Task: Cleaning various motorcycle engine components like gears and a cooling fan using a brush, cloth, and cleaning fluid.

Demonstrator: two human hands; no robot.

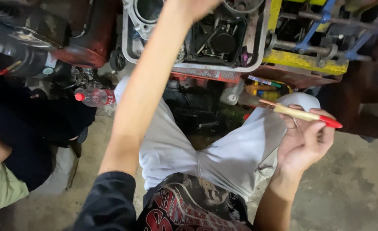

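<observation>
Over the knees: right hand [302, 143] pinches a wooden-handled brush [300, 114].
Left hand's [197, 5] grip is cropped, unseeable; the loosely pinched brush could slip to the floor [347, 192].

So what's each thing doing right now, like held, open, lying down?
Left hand: stretched up to the open grey engine case, mostly out of view.
Right hand: grip closed on the screwdriver.
Screwdriver: held, lying nearly level.
Plastic bottle: lying on its side, red cap on.

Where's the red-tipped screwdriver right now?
In the head view, right of centre: the screwdriver lies across the right hand's fingers, above the pale-trousered knee.
</observation>
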